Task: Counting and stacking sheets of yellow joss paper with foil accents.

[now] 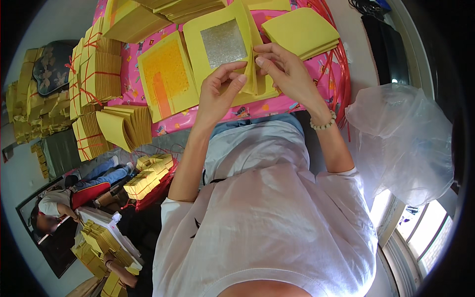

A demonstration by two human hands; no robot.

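Observation:
My left hand and my right hand meet over a folded yellow paper sheet and both pinch it at the table's near edge. Just behind it lies a yellow sheet with a silver foil square. To its left rests a yellow sheet with an orange square. A bead bracelet circles my right wrist.
The table wears a pink patterned cloth. A stack of folded yellow sheets lies at the back right, tied bundles at the left. A clear plastic bag hangs at the right. Other people work on the floor at lower left.

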